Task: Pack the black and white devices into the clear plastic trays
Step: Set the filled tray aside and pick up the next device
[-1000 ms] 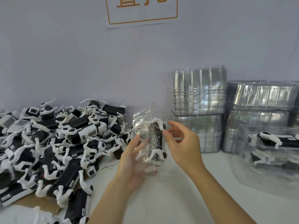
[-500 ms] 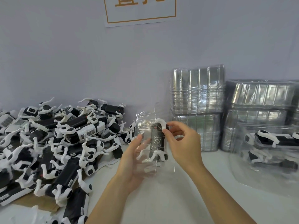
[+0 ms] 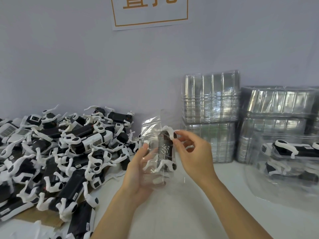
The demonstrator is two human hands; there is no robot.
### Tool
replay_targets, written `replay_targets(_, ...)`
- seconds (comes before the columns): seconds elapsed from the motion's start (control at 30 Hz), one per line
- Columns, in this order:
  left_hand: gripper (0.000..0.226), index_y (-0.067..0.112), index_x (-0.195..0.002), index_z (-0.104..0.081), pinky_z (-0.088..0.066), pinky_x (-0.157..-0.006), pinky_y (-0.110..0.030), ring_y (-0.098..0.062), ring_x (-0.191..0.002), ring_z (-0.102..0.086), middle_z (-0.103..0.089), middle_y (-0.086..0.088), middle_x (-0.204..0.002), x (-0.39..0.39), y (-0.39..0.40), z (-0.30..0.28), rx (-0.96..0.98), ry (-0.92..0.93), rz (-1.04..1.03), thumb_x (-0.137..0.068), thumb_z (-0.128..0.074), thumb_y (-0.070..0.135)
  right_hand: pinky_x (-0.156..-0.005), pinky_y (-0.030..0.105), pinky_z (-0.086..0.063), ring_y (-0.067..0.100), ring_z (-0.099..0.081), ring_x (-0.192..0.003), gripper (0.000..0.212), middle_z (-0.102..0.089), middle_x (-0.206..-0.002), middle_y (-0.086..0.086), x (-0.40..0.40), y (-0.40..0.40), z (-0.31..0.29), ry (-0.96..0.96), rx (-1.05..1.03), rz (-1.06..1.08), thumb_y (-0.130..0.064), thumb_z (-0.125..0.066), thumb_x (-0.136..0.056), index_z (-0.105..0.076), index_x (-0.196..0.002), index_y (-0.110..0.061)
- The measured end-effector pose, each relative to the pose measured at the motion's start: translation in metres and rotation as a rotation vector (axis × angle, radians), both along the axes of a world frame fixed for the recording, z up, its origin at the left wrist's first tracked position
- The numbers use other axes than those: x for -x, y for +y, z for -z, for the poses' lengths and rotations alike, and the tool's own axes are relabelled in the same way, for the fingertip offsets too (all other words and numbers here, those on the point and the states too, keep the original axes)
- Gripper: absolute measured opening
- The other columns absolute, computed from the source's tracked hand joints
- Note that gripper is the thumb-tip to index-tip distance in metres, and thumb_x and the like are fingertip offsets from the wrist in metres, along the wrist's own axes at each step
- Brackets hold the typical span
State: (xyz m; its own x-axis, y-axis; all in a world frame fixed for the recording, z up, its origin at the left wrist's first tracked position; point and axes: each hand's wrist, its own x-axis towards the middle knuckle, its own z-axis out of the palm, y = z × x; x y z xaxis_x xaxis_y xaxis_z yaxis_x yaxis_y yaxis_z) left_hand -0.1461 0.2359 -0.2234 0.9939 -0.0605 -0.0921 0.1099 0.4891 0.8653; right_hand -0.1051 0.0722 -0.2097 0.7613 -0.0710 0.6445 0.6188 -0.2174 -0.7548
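Both hands are up over the white table [image 3: 198,213], right in the middle of the scene. The left hand [image 3: 139,171] cradles a clear tray [image 3: 151,135] from below and from the left, palm turned up, fingers curled round its near side. Inside that tray stands a black and white device [image 3: 166,149], upright, its white arms poking out top and bottom. The right hand [image 3: 191,152] comes in from the other side, thumb and forefinger pinching the white arm at the device's top end, the other fingers loosely bent behind. Tray and device are held clear of the table.

Off to the left, a big heap of devices [image 3: 57,152] sprawls across the table, black bodies and white arms tangled every which way, some lying on a brown sheet of cardboard [image 3: 31,216] at the near edge. Behind the hands, against the wall [image 3: 86,66], stand stacks of empty trays [image 3: 210,114], shiny and nested. On the right, packed trays [image 3: 293,152] sit piled, devices visible through the plastic. High on the wall hangs a white sign [image 3: 150,12] with an orange border and orange characters, cut off at the top.
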Motion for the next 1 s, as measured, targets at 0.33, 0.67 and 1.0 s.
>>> replay_targets(0.33,0.052,0.023,-0.076,-0.081,-0.039,-0.098,-0.064,-0.041,-0.092,-0.071,-0.076,-0.015,-0.095,-0.011,0.016,0.008,0.265,0.0,-0.15,-0.077,-0.063,0.072,-0.064,0.013,-0.049,0.005,-0.065,-0.074,0.014,-0.07,-0.081,-0.016,0.004,0.013,0.01,0.054,0.262,-0.171,-0.017,-0.077,-0.085,-0.078,-0.096,-0.026)
replay_targets(0.67,0.077,0.011,-0.119,-0.071,-0.038,-0.102,-0.06,-0.039,-0.098,-0.07,-0.07,-0.019,-0.118,-0.006,0.014,0.003,0.204,0.035,-0.154,-0.071,-0.068,0.071,-0.063,0.011,-0.046,0.004,-0.064,-0.075,0.011,-0.069,-0.08,-0.024,0.003,0.015,0.012,0.013,0.287,-0.095,-0.019,-0.078,-0.084,-0.08,-0.092,-0.027)
replay_targets(1.0,0.043,0.041,-0.105,-0.076,-0.048,-0.085,-0.04,-0.025,-0.1,-0.07,-0.076,0.008,-0.106,0.001,0.006,-0.017,-0.304,-0.113,-0.25,-0.07,-0.07,0.065,-0.068,0.015,-0.053,0.002,-0.067,-0.076,0.021,-0.073,-0.086,-0.011,-0.002,-0.014,-0.002,0.262,0.193,-0.121,-0.019,-0.058,-0.1,-0.07,-0.099,-0.036)
